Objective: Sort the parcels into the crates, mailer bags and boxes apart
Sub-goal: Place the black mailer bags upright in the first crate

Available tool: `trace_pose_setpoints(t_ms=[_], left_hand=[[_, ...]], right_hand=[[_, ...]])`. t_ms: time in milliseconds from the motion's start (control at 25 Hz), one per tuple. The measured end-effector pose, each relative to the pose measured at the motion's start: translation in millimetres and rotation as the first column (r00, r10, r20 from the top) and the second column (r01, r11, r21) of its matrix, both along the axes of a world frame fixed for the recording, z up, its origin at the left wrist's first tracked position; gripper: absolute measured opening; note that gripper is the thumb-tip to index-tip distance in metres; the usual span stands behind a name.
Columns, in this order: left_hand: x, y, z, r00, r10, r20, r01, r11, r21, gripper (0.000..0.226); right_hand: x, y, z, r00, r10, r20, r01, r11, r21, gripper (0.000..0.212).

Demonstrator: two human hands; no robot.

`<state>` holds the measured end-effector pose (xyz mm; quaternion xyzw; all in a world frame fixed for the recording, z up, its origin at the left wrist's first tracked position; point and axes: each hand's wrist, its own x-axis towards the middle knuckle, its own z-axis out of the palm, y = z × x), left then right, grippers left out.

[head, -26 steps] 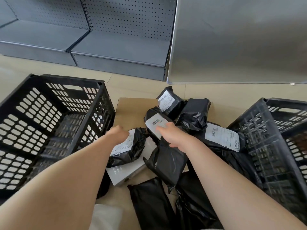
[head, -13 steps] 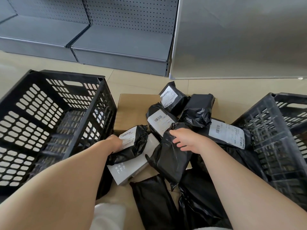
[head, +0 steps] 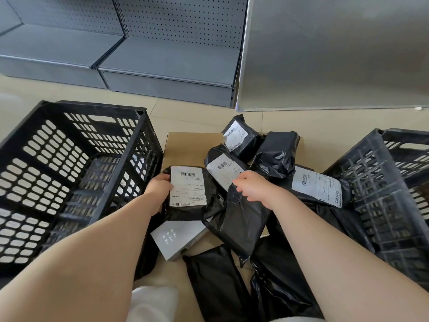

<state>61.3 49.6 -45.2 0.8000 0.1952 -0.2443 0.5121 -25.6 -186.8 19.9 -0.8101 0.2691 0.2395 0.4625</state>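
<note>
A heap of black mailer bags lies on the floor between two black crates. My left hand (head: pixel 159 188) grips the left edge of a labelled black mailer bag (head: pixel 188 194), tilted up with its white label facing me. My right hand (head: pixel 251 188) pinches the top of a plain black mailer bag (head: pixel 241 224) that hangs down over the heap. Under them lie a small grey box (head: pixel 177 239) and a flat brown cardboard box (head: pixel 188 147). The left crate (head: pixel 76 163) shows nothing inside. The right crate (head: pixel 392 189) stands at the right edge.
More black mailer bags lie behind and right of my hands, some with white labels (head: pixel 316 185). Grey metal shelving (head: pixel 167 66) and a grey panel (head: pixel 336 54) stand behind on the beige tiled floor. A white-clad knee (head: pixel 153 303) shows at the bottom.
My left hand has lifted and turned the labelled bag so that its label faces up. My right hand moved off the labelled bag behind and closed on the plain black bag.
</note>
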Motion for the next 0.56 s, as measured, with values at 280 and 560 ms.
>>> trace_pose_setpoints(t_ms=[280,560], left_hand=[[27.0,-18.1,52.7,0.789,-0.52,0.328,0.406,0.841,0.357,0.032],[49.7,-54.6,107.9,0.312,-0.851,0.422,0.552,0.524,0.649,0.027]], right_hand=[[15.6,19.9,17.3,0.98,0.168,0.104,-0.153,0.978,-0.141,0.049],[36.0,23.6,36.8,0.899,0.224,0.377,-0.082,0.931,-0.357,0.06]])
